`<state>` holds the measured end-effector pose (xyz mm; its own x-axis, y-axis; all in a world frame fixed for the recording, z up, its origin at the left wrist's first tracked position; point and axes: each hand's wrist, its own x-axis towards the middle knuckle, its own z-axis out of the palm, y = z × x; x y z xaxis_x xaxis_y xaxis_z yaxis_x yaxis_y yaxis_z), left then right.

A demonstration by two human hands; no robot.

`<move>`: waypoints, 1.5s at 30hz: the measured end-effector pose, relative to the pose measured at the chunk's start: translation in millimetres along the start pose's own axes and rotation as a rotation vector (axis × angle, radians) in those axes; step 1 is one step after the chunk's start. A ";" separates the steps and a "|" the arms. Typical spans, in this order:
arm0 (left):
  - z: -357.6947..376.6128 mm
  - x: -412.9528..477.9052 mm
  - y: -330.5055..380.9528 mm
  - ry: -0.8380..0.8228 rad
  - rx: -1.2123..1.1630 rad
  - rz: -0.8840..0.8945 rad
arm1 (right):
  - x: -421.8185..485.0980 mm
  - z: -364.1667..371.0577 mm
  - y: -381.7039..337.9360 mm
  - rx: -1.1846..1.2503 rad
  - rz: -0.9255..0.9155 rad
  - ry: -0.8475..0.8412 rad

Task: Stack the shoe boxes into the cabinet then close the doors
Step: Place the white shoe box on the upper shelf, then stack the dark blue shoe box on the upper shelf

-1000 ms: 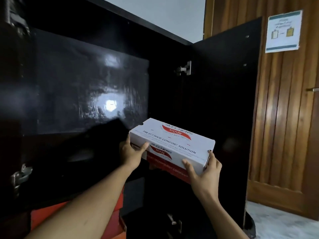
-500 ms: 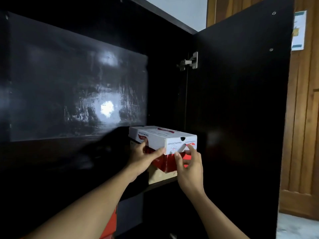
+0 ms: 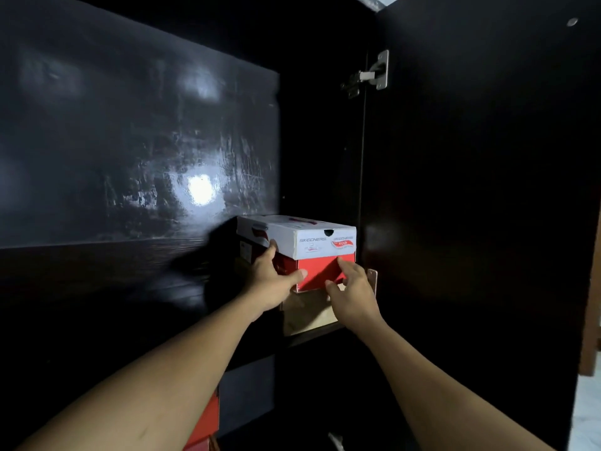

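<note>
A shoe box (image 3: 320, 242) with a white lid and red base sits on top of a brown cardboard box (image 3: 307, 315), at the right end of the black cabinet's shelf (image 3: 250, 358). My left hand (image 3: 273, 278) grips the red box's front left corner, thumb on the front face and fingers along the left side. My right hand (image 3: 353, 292) presses its fingers against the red front face, low on the right. The cabinet's right door (image 3: 471, 222) stands open.
The glossy black back panel (image 3: 140, 141) fills the left of the view. A metal hinge (image 3: 374, 74) sits on the door's upper edge. Orange-red boxes (image 3: 205, 424) show on the level below the shelf. Pale floor (image 3: 585, 418) shows at bottom right.
The box, carried tilted in the air a second ago, was turned end-on and set on the brown box. It now sits deeper in the cabinet, and the view has moved closer.
</note>
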<state>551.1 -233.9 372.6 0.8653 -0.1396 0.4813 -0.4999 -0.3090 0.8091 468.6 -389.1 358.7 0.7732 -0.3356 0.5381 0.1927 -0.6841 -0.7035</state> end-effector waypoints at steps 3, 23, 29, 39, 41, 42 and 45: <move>0.5 5.8 -4.0 -0.008 0.014 0.004 | 6.8 4.6 4.6 0.001 0.025 -0.030; 21.5 -179.5 59.2 0.011 0.193 0.110 | -151.7 -134.8 -2.3 -0.082 0.165 -0.003; 68.3 -268.7 27.5 -0.281 0.243 0.010 | -252.6 -164.2 64.2 -0.148 0.351 0.013; 158.3 -429.5 -65.5 -0.740 0.349 -0.186 | -396.6 -160.0 184.0 -0.214 0.731 -0.117; 177.9 -435.3 -81.0 -0.789 0.415 -0.157 | -419.3 -147.2 202.3 -0.214 0.774 -0.127; 188.1 -434.7 -86.9 -0.818 0.438 -0.124 | -432.0 -140.4 208.9 -0.208 0.792 -0.126; 225.9 -423.3 -100.9 -0.992 0.482 0.005 | -467.8 -123.6 231.5 -0.228 0.837 -0.089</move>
<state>243.3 -356.1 11.1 0.6157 -0.7683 -0.1748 -0.6237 -0.6108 0.4877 76.9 -470.5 1.5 0.6531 -0.7405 -0.1588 -0.5778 -0.3516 -0.7366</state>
